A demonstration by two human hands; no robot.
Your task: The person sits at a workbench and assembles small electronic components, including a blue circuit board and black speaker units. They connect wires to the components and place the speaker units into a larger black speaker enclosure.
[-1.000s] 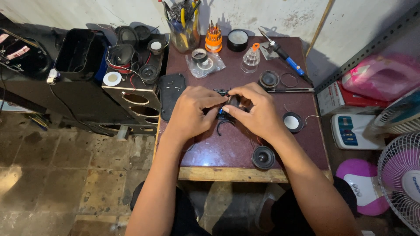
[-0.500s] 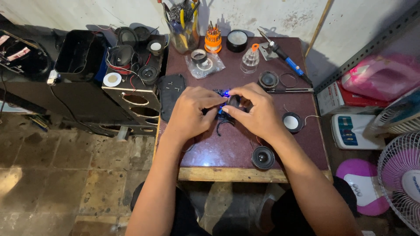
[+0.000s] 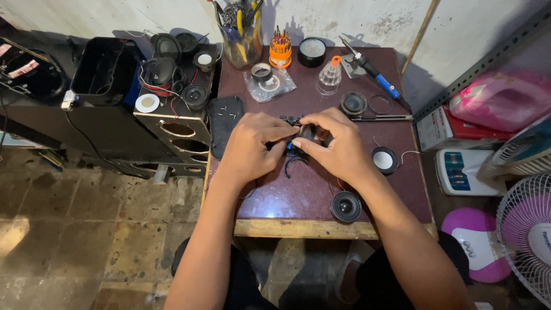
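- Head view, looking down on a small table (image 3: 321,198) with a dark reddish top and a pale wooden front edge.
- Left hand (image 3: 252,146) and right hand (image 3: 338,146) meet over the middle of the table, both closed on one small dark part (image 3: 303,136) held between the fingertips.
- Left hand: fingers curled, thumb and forefinger pinching the part from its left side.
- Right hand: fingers arched over the part from the right, gripping it from above; much of the part is hidden under them.
- A thin black wire (image 3: 291,166) loops down from the part onto the tabletop just below the hands.
- Small round speaker (image 3: 346,206) lies near the front edge, just beside the right forearm.
- Second round piece with a white centre (image 3: 383,160) sits near the right edge, close to the right wrist.
- Back edge, left to right: clear jar of tools (image 3: 241,34), orange screwdriver set (image 3: 280,50), round black tin (image 3: 313,51), clear plastic bottle (image 3: 329,77), soldering iron (image 3: 373,74) lying slantwise toward the right back corner.
- Plastic bag with a tape roll (image 3: 265,80) lies behind the left hand.
- Black flat panel (image 3: 225,126) lies at the left edge, touching nothing in hand.
- Left of the table: a speaker cabinet (image 3: 172,135) with loose drivers on top.
- Right of the table: a white fan (image 3: 531,235).
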